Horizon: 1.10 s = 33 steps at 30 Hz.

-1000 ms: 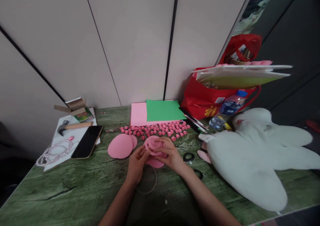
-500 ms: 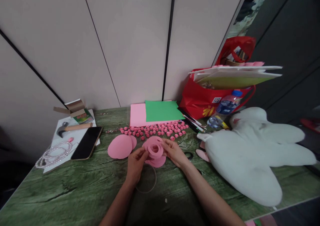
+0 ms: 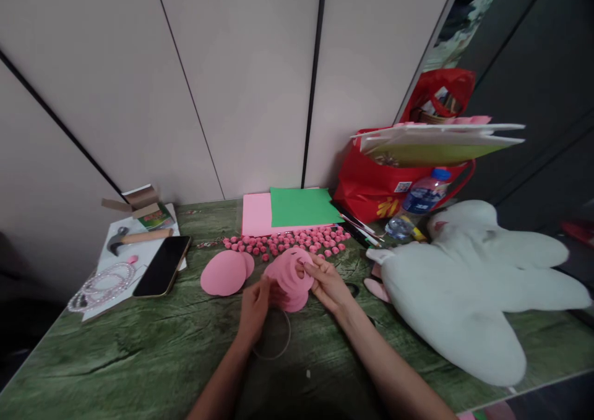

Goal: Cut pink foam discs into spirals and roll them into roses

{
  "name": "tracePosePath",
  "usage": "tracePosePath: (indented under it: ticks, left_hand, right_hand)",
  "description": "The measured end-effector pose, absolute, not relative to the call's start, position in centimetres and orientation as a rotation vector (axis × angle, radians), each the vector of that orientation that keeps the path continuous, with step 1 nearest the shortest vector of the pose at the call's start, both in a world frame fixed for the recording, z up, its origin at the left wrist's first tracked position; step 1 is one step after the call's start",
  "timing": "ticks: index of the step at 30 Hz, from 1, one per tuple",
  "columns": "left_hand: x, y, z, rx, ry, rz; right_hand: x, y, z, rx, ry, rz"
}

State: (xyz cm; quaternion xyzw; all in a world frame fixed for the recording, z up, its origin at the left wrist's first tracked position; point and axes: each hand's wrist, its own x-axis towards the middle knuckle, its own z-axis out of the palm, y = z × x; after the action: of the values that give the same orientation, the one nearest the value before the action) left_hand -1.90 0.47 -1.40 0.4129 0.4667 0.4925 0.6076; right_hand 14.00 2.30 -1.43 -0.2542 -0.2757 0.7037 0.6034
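A pink paper spiral is held up between my two hands, its coils spread apart. My right hand is closed on its right side, thumb and fingers pinching the strip. On the left, my left hand has its fingers pressed together at the spiral's lower left edge. More pink paper shows beneath the spiral. Left of my hands lie pink paper circles. Behind the spiral, several small rolled pink paper roses are spread in rows. A clear ring lies under my left wrist.
Green paper and pink paper lie by the wall, with pens beside them. At left are a phone, hammer and beads. A white plush toy, bottle and red bag stand right.
My right hand has moved slightly right and turned, and the spiral's coils are pulled out wider toward the right. My left hand has shifted a little and lowered.
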Motion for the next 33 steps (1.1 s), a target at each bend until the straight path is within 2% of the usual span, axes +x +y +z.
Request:
tracePosePath:
  ticks: [4,12,23,33]
  left_hand:
    - [-1.4,0.3,-1.3,0.934,0.940,1.163]
    - [-2.6,1.2,-1.9,0.877,1.199,1.247]
    - [-2.6,0.9,-1.1,1.128,1.291,1.242]
    - [-2.4,0.5,-0.7,1.257,1.286,1.151]
  right_hand:
    - [13.2,1.9,-1.6,-0.668,-0.687,1.597]
    - [12.7,1.9,-2.5,-1.013,-0.924,1.423]
    - [13.2,1.6,-2.1,-1.032,-1.086,1.511]
    - [12.3,1.5,-2.2,-1.079,-1.235,1.291]
